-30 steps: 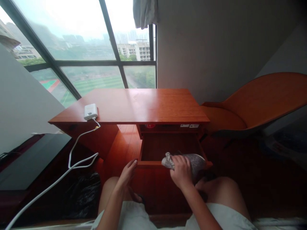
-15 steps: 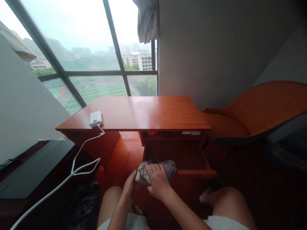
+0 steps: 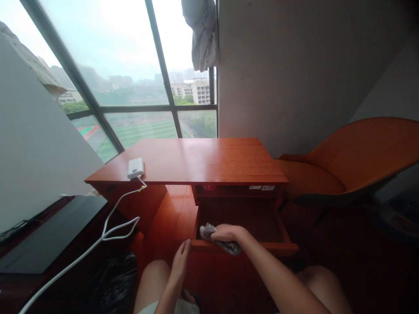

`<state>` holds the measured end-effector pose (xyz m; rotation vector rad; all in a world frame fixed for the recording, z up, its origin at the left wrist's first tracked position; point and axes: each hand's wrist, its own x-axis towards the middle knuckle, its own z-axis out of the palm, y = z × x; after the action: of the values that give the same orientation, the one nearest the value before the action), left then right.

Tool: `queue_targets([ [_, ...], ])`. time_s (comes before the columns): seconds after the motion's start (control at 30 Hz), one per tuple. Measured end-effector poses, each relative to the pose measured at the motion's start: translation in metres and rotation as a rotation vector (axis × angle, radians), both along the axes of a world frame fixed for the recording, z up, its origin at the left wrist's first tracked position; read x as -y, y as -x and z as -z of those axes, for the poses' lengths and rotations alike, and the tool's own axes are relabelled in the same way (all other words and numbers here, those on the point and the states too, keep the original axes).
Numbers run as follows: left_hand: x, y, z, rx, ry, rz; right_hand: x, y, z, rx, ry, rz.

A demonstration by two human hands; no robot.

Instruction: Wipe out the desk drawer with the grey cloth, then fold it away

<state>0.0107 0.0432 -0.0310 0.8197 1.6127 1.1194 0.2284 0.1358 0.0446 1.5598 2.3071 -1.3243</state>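
My right hand (image 3: 225, 233) is closed round a grey, patterned cloth (image 3: 231, 248). The cloth lies across the top edge of the drawer front, with one end inside the drawer and the other hanging down outside. My left hand (image 3: 181, 257) has its fingers pressed together at the left end of the drawer front (image 3: 271, 247), gripping that corner. The drawer (image 3: 248, 218) is pulled out from below the reddish wooden desk (image 3: 203, 159). Part of its inside is hidden behind my right hand and the cloth.
A white power bank (image 3: 135, 168) sits on the desk's left side, its white cable (image 3: 109, 231) running down left. An orange chair (image 3: 363, 161) stands at the right. A dark glossy panel (image 3: 59, 231) and a black plastic bag (image 3: 114, 279) are at the left, near my knee.
My right hand has brought the cloth onto the drawer front's edge. My left hand has let go of the cloth and moved to the drawer's left corner. The view has tilted slightly.
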Motion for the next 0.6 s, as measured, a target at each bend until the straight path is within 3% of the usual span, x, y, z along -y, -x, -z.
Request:
queue_targets([
  [0.17,-0.003,0.006,0.009,-0.047,-0.012,0.035,0.017,-0.054,0.0,0.058,-0.044,0.023],
  [0.33,-0.007,0.011,0.012,-0.038,-0.034,0.06,0.049,-0.134,0.009,0.191,-0.347,0.197],
  [0.47,-0.011,0.013,0.013,-0.01,0.022,0.067,0.074,-0.167,0.035,0.251,-0.665,0.318],
  [0.6,-0.013,0.014,0.013,0.011,0.048,0.058,0.094,-0.165,0.071,0.264,-0.976,0.497],
])
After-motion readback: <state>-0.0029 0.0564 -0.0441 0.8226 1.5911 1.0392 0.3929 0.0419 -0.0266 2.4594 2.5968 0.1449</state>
